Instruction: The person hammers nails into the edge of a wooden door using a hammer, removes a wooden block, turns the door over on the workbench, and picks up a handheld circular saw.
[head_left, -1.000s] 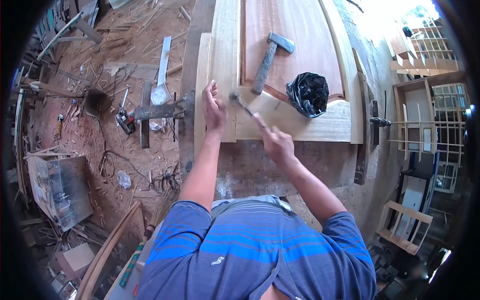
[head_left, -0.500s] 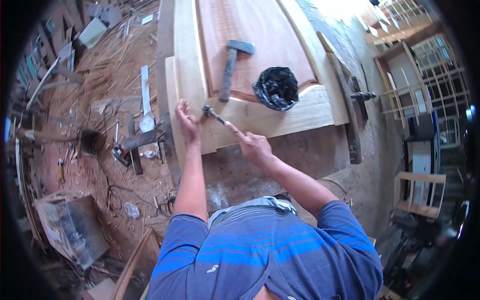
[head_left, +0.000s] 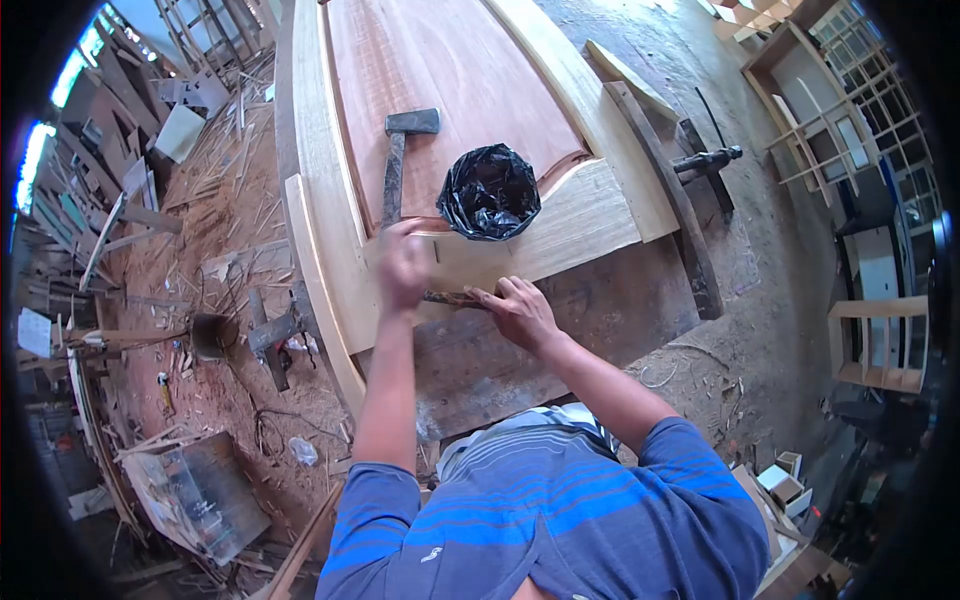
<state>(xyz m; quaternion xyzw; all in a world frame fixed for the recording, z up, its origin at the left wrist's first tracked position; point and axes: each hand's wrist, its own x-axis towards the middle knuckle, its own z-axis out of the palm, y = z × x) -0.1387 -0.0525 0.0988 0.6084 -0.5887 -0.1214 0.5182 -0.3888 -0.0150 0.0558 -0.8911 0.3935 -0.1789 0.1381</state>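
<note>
A wooden panel (head_left: 455,75) with a pale frame lies on a workbench (head_left: 590,305). My right hand (head_left: 520,312) is closed on a dark, thin-handled tool (head_left: 452,298) near the panel's front edge; its far end is hidden behind my left hand. Blurred by motion, my left hand (head_left: 404,265) is over the pale frame, and its fingers cannot be made out. Just beyond it a large hammer (head_left: 393,165) rests on the panel, head away from me. To the hammer's right stands an open black plastic bag (head_left: 489,195).
Clamps hold the panel's sides, one at the right (head_left: 705,165) and one at the left (head_left: 275,335). Wood scraps (head_left: 215,190) litter the floor on the left, near a worn box (head_left: 200,495). Wooden frames (head_left: 880,345) stand at the right.
The view has turned, shifting the panel to the left. My left hand has moved in toward the tool and blurred. The tool in my right hand now lies nearer the front edge.
</note>
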